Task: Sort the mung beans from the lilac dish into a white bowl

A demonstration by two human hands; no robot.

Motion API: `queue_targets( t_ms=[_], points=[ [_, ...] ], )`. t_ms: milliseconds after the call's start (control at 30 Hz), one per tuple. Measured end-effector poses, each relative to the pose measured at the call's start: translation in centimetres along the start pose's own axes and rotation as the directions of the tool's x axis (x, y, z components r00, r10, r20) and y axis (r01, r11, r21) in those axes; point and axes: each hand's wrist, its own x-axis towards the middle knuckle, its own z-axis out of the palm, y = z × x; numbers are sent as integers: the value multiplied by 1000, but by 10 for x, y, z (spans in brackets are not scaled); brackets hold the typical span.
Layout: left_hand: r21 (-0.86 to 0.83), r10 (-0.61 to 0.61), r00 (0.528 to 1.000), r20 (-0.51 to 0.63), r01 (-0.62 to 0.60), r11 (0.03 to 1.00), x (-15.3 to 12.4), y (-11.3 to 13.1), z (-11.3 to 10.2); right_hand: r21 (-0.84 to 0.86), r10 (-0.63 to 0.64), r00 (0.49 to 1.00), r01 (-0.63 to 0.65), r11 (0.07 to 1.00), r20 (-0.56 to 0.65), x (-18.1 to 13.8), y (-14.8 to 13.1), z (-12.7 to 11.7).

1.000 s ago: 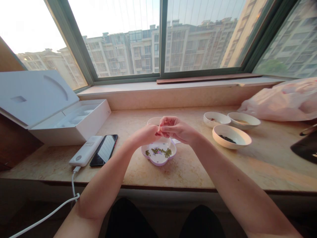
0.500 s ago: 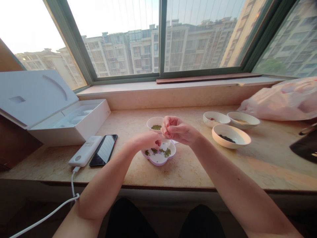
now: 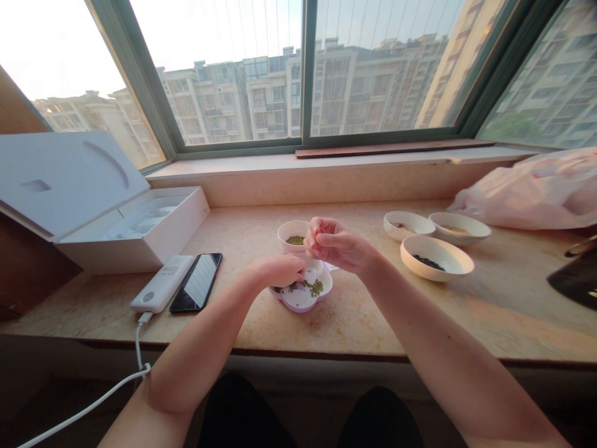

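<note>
A flower-shaped white and lilac bowl [image 3: 298,303] stands in front of me with small green beans [image 3: 317,287] scattered over its bottom. My left hand [image 3: 283,270] is over its left side, fingers bent down and pressed together near the beans; whatever they pinch is too small to see. Higher and to the right, my right hand [image 3: 333,244] is held with curled fingers, thumb against the fingertips, and its contents cannot be made out. Just behind both hands is a round white bowl [image 3: 286,246] containing more green beans [image 3: 295,240].
On the right are three white bowls, the nearest [image 3: 454,266] holding dark seeds [image 3: 428,264]. A plastic bag [image 3: 536,193] lies behind them. To the left are a phone [image 3: 196,283], a cabled power bank [image 3: 161,285] and an open white box [image 3: 140,230]. The counter's front edge [image 3: 326,356] is near my knees.
My left hand has lowered and its fingers have closed together toward the beans in the flower-shaped bowl. My right hand has stayed almost in place.
</note>
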Motion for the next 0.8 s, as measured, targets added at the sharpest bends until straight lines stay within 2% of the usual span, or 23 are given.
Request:
queue_targets(
  t_ms=[100,200,333,467,567,633,700,800],
  points=[
    [-21,-3,1000,-18,3,1000,-2,2,-4,-1,-20,999,20,1000,-40,2,1,-3],
    [-106,41,999,-9,-42,993,-5,7,-13,25,-47,998,48,999,-44,3,2,-7],
    [-212,78,996,-53,-88,973,-4,9,-19,63,-49,997,52,997,-53,5,3,-11],
    [-396,116,988,-100,-146,906,-3,4,-20,-20,-96,981,94,995,-167,10,5,-14],
    [-655,185,977,-103,-206,727,-6,1,-25,-263,-195,936,118,958,-292,17,11,-19],
    [-799,221,968,-118,-225,557,-9,0,-30,-481,-291,890,94,872,-352,22,17,-22],
    [-882,205,964,-170,-242,404,-11,0,-35,-673,-363,855,21,739,-371,25,23,-25],
    [-921,101,958,-270,-288,264,-12,-1,-38,-863,-391,854,-123,490,-344,25,29,-28]
  ],
)
